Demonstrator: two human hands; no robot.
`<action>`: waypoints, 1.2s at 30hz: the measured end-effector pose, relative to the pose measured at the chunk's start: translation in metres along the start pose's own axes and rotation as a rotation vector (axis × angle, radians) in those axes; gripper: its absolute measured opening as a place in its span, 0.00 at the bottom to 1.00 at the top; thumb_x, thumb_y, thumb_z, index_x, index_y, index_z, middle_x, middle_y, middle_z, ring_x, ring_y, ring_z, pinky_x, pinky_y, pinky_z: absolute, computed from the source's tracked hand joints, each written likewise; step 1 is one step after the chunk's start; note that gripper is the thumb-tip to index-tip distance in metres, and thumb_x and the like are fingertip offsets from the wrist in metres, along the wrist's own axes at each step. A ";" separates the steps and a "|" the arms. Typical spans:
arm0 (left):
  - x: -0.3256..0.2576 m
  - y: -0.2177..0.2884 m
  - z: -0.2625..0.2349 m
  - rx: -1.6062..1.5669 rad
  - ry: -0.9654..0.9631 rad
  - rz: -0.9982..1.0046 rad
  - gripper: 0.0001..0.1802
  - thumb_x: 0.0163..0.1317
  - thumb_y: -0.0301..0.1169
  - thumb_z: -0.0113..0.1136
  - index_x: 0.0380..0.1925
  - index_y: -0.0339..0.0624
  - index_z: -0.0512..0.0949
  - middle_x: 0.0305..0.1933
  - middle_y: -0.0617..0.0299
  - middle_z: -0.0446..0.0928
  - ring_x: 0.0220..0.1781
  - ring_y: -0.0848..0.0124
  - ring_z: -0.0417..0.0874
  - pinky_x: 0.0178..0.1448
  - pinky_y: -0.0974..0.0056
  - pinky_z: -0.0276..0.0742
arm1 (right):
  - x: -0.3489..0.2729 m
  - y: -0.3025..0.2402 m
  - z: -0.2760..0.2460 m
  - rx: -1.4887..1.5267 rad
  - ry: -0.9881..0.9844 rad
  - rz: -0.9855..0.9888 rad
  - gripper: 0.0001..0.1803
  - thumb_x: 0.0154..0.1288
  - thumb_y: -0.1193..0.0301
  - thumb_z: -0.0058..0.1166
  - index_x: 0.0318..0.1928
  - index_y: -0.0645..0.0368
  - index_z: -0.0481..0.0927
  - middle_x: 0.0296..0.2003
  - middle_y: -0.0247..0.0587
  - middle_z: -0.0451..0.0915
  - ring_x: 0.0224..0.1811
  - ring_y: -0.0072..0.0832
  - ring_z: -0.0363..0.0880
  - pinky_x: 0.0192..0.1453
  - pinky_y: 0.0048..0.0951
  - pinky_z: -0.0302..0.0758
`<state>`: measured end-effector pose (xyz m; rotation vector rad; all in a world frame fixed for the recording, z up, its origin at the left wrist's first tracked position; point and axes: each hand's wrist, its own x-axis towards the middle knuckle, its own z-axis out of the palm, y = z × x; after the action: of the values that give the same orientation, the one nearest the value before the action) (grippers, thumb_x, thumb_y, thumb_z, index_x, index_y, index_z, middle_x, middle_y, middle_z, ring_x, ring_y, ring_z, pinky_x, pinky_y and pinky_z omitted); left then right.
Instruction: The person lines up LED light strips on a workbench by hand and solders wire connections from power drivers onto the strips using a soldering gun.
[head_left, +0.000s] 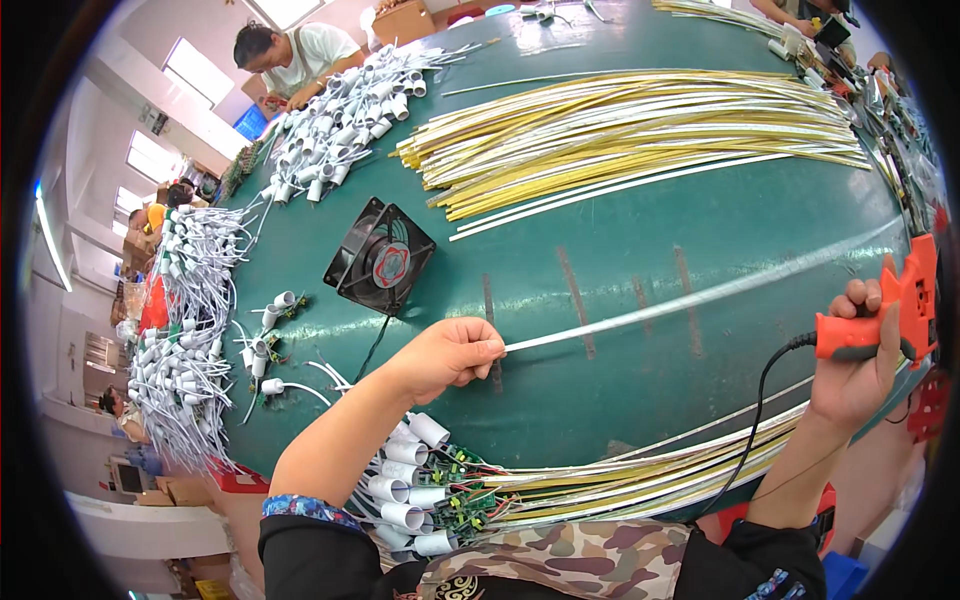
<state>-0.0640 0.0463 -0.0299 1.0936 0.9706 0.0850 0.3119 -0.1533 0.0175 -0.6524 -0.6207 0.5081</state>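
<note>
My left hand (445, 355) pinches the near end of a long thin white strip (700, 293) that stretches to the right across the green table (620, 370). My right hand (862, 365) grips an orange glue gun (890, 315) at the table's right edge, with its black cord (760, 400) hanging down. The far end of the strip runs toward the gun. A bundle of yellow and white strips with white end caps and small circuit boards (440, 490) lies at the near edge under my left forearm.
A black square fan (380, 257) sits left of centre. A big pile of yellow and white strips (640, 135) fills the far side. White capped wires (190, 330) are heaped along the left edge and far left (350, 110). Another person (295, 60) works at the far end.
</note>
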 end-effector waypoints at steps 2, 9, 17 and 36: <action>0.002 0.001 0.004 0.068 0.011 -0.026 0.07 0.67 0.33 0.56 0.33 0.42 0.76 0.23 0.70 0.72 0.20 0.83 0.63 0.24 0.77 0.56 | -0.002 0.000 0.007 0.032 0.062 0.009 0.30 0.70 0.69 0.51 0.66 0.71 0.59 0.39 0.35 0.66 0.43 0.22 0.62 0.46 0.22 0.65; 0.008 -0.002 0.022 0.418 0.002 0.019 0.08 0.67 0.33 0.57 0.34 0.41 0.78 0.24 0.69 0.73 0.26 0.82 0.69 0.28 0.74 0.63 | -0.002 0.003 0.004 0.018 0.004 0.013 0.30 0.70 0.70 0.50 0.67 0.71 0.58 0.39 0.36 0.66 0.44 0.22 0.63 0.46 0.23 0.65; -0.006 0.022 0.023 0.458 0.067 -0.094 0.11 0.66 0.36 0.57 0.40 0.39 0.78 0.30 0.66 0.77 0.28 0.79 0.72 0.31 0.72 0.67 | -0.001 0.003 -0.004 -0.024 -0.008 0.021 0.28 0.72 0.68 0.48 0.66 0.70 0.60 0.39 0.36 0.68 0.44 0.22 0.64 0.47 0.23 0.66; -0.013 0.001 0.010 0.422 0.097 -0.071 0.05 0.64 0.26 0.59 0.38 0.38 0.81 0.30 0.68 0.77 0.28 0.80 0.73 0.30 0.73 0.70 | -0.001 0.008 0.003 -0.072 -0.015 0.069 0.28 0.72 0.66 0.47 0.66 0.71 0.60 0.38 0.36 0.68 0.43 0.22 0.64 0.46 0.22 0.67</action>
<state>-0.0642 0.0329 -0.0193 1.4488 1.1448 -0.1315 0.3078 -0.1473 0.0134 -0.7403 -0.6341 0.5575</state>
